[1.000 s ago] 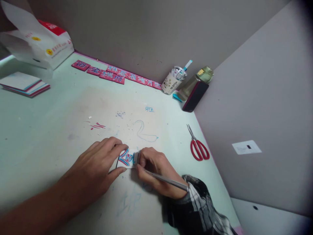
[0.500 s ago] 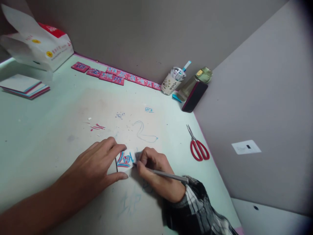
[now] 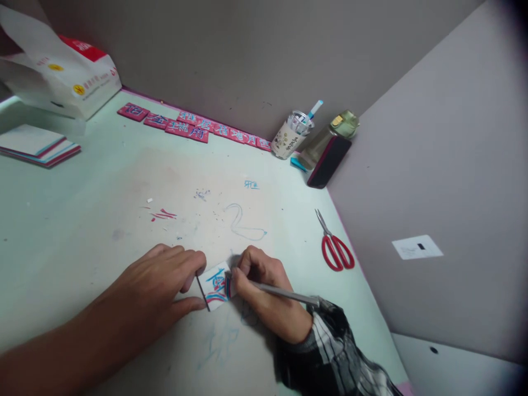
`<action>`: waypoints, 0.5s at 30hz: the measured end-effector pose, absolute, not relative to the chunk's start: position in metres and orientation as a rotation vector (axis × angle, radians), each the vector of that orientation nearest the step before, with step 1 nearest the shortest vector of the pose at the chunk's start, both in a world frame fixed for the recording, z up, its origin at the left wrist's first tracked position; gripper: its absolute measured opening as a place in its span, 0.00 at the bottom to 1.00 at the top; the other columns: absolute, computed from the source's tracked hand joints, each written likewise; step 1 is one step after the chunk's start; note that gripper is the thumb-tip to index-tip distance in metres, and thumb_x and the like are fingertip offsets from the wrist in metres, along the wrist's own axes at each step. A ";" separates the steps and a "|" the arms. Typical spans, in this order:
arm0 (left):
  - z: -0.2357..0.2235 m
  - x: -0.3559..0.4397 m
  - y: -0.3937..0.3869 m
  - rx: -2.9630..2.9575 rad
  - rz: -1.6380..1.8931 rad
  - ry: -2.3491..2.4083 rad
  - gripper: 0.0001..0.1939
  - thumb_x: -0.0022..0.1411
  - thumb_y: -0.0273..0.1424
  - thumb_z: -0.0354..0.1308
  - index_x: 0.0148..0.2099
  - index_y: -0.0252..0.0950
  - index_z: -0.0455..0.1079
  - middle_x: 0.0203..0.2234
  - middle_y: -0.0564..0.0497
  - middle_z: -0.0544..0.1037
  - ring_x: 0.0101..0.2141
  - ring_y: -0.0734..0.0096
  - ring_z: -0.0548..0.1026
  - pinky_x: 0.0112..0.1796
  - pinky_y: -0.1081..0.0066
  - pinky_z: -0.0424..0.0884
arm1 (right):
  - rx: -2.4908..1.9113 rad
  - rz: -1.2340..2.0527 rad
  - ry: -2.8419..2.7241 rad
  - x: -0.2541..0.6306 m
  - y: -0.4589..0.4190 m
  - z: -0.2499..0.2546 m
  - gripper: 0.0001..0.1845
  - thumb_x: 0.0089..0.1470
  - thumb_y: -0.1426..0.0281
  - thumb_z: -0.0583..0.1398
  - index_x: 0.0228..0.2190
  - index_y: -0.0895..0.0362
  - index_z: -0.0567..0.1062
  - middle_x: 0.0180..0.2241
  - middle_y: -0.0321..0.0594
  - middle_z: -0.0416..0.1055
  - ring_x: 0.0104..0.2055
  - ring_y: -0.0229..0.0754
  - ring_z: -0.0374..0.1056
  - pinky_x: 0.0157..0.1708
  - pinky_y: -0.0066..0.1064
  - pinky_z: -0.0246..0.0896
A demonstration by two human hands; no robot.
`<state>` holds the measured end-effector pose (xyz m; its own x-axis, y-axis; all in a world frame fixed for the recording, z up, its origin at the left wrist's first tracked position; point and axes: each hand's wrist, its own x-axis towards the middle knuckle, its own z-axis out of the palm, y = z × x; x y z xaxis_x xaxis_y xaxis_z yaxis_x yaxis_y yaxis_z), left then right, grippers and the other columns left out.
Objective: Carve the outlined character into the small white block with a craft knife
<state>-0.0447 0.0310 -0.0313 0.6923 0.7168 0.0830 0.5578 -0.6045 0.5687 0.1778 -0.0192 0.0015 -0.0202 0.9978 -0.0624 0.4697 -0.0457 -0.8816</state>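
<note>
Between thumb and fingers, my left hand [image 3: 165,283] grips the left end of a small white card [image 3: 213,275]. Blue strokes and red grooves mark its face, and its side edge is dark. My right hand [image 3: 264,289], below which is a black-and-white checked sleeve, is closed round a slim grey craft knife [image 3: 284,293]. The tip of the knife is at the card's right part, where my fingers partly cover it. Red shavings [image 3: 163,214] lie on the table beyond my left hand.
Scissors with red handles [image 3: 336,247] lie at the right. Along the wall are red character tiles [image 3: 187,132], a pen cup [image 3: 289,137], a green bottle [image 3: 330,137] and a phone [image 3: 330,162]. A stack of boards [image 3: 37,143] and a white bag [image 3: 78,82] are at the left.
The card has turned and shifted slightly toward me. My left hand has moved down and a little left with it. My right hand stays in nearly the same place.
</note>
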 end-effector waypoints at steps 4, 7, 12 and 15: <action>-0.034 -0.041 0.026 2.432 0.426 1.029 0.16 0.53 0.36 0.72 0.39 0.41 0.68 0.29 0.56 0.72 0.32 0.62 0.69 0.35 0.64 0.62 | -1.584 1.011 -1.559 0.176 -0.020 0.001 0.11 0.55 0.69 0.60 0.24 0.52 0.63 0.24 0.36 0.65 0.30 0.41 0.60 0.28 0.35 0.58; -0.036 -0.039 0.024 2.484 0.449 0.993 0.19 0.56 0.37 0.73 0.45 0.41 0.69 0.30 0.56 0.73 0.32 0.62 0.70 0.36 0.64 0.62 | -1.573 0.999 -1.556 0.174 -0.022 0.000 0.11 0.55 0.69 0.59 0.24 0.52 0.63 0.24 0.35 0.65 0.29 0.41 0.60 0.28 0.35 0.58; -0.041 -0.034 0.020 2.570 0.551 0.975 0.33 0.58 0.38 0.73 0.61 0.43 0.63 0.39 0.53 0.78 0.39 0.57 0.74 0.44 0.59 0.61 | -1.560 0.969 -1.548 0.169 -0.024 -0.002 0.11 0.57 0.69 0.59 0.25 0.52 0.63 0.25 0.35 0.65 0.30 0.41 0.60 0.29 0.35 0.58; -0.045 -0.030 0.017 2.594 0.555 0.963 0.31 0.60 0.39 0.72 0.60 0.43 0.64 0.39 0.52 0.79 0.40 0.56 0.75 0.44 0.59 0.60 | -1.561 0.943 -1.561 0.167 -0.025 -0.003 0.11 0.56 0.70 0.60 0.25 0.52 0.63 0.25 0.35 0.65 0.30 0.41 0.60 0.29 0.35 0.57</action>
